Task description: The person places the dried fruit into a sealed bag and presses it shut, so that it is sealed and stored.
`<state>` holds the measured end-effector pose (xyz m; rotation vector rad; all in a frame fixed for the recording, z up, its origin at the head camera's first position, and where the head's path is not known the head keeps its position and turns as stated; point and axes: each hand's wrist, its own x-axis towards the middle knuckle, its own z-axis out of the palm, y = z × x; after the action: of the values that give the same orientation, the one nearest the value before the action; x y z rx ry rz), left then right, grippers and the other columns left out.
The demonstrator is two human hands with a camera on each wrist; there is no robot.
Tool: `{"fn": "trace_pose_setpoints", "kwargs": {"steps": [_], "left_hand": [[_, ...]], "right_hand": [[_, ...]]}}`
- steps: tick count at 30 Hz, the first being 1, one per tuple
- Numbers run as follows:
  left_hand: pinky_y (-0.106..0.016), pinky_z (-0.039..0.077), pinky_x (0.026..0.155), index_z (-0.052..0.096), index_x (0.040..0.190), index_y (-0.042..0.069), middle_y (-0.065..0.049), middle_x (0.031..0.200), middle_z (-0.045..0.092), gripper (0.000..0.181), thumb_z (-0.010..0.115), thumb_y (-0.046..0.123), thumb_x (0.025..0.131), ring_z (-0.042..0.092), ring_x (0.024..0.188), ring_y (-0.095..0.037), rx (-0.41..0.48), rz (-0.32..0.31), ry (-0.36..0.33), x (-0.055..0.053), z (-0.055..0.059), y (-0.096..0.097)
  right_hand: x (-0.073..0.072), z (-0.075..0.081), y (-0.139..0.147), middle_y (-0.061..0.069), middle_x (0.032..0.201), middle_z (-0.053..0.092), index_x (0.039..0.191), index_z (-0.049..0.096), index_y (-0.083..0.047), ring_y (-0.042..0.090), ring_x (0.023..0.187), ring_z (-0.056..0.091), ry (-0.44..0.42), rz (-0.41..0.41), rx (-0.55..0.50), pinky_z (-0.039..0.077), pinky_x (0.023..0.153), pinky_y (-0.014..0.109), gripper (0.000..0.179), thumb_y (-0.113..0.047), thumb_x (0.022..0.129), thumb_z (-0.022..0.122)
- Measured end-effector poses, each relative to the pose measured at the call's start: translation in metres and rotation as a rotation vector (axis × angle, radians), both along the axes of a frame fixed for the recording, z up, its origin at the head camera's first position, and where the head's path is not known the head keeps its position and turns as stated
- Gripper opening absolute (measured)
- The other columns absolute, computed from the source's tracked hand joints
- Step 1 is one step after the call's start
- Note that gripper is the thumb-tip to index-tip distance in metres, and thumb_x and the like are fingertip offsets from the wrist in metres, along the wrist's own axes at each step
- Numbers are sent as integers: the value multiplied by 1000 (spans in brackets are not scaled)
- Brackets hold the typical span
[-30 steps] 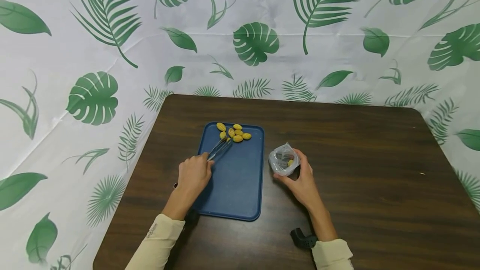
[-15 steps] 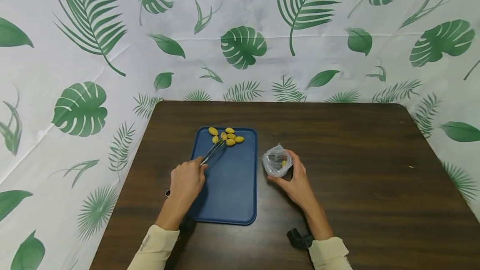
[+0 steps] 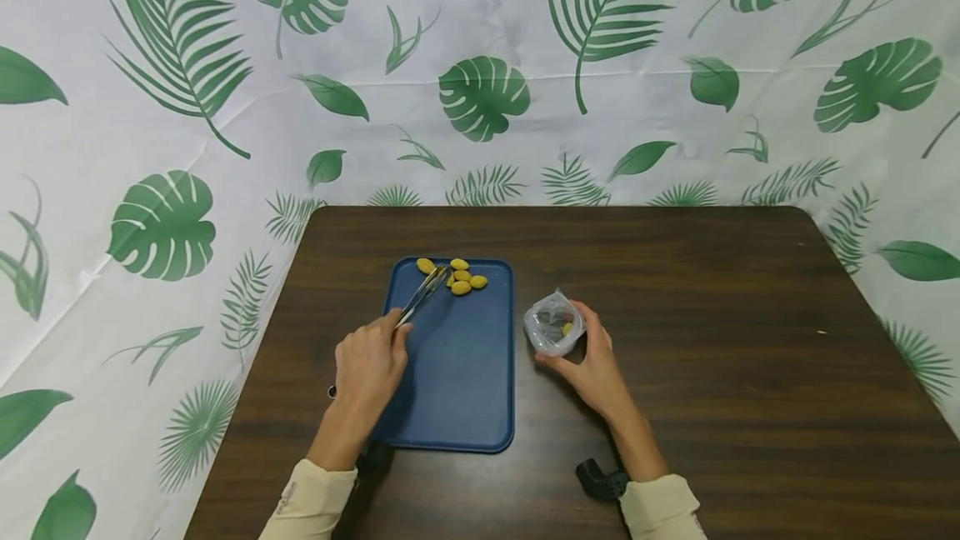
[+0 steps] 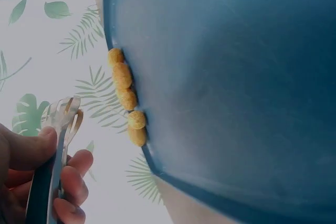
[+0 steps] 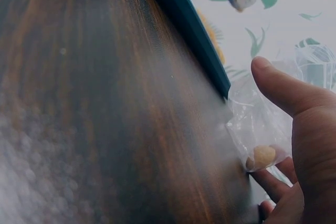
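Note:
My left hand (image 3: 367, 365) grips metal tongs (image 4: 62, 129), their tips over the far left part of a blue tray (image 3: 461, 373). Several small yellow oval pieces (image 3: 461, 287) cluster at that end, some partly hidden by the tongs. In the left wrist view the tong tips stand apart from the row of yellow pieces (image 4: 122, 76), and nothing yellow shows between them. To the right of the tray, my right hand (image 3: 596, 369) holds a clear plastic bag (image 3: 542, 330) with its mouth spread, thumb and fingers around its side. A yellow piece (image 5: 264, 156) lies inside the bag.
The dark wooden table (image 3: 735, 340) extends far to the right of the bag. Behind it hangs a white cloth (image 3: 405, 15) printed with green leaves. A black wrist device (image 3: 600, 482) sits at my right cuff.
The tongs have shifted slightly left over the yellow pieces, covering some seen before. My right hand keeps its hold on the bag. The head view has turned a little to the right.

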<state>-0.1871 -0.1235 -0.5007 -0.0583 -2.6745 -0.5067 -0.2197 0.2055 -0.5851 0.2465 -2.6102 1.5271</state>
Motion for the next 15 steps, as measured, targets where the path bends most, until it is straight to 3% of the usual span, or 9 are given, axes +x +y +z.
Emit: {"fn": "trace_pose_setpoints", "kwargs": {"steps": [6, 15], "left_hand": [[-50, 49, 49, 75, 104, 4, -14, 77, 74, 18, 73, 21, 96, 66, 58, -34, 10, -14, 37, 5, 8, 3], [-36, 41, 47, 76, 109, 3, -11, 72, 70, 22, 74, 20, 96, 50, 51, -20, 48, -36, 36, 10, 21, 7]], "right_hand": [[-1, -1, 1, 14, 153, 49, 156, 35, -16, 43, 143, 37, 8, 1, 6, 27, 113, 70, 100, -29, 76, 93], [0, -2, -1, 14, 153, 49, 156, 35, -16, 43, 143, 37, 4, -5, 14, 28, 113, 70, 100, -30, 76, 93]]}}
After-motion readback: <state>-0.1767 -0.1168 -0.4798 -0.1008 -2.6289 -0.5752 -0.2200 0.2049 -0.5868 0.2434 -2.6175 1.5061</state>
